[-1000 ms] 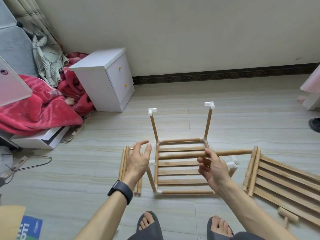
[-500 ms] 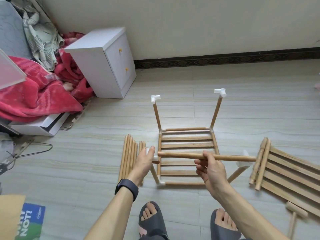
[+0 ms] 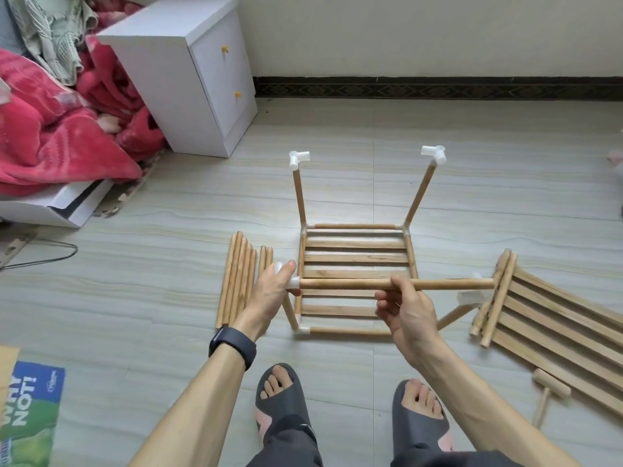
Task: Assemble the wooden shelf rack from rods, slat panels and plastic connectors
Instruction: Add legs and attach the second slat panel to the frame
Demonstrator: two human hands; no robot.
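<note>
Rack (image 3: 355, 256): 1 tier done. R hand (image 3: 406, 310) holding rod (image 3: 448, 283) at connector (image 3: 294, 283) L hand (image 3: 271, 293) is gripping; spare rods (image 3: 240, 278), panel (image 3: 542, 315) waiting.

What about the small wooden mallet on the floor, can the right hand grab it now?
Probably not yet. The right hand is gripping the long wooden rod. The small wooden mallet lies uncovered on the floor to its right, so the way looks free once the rod is let go.
</note>
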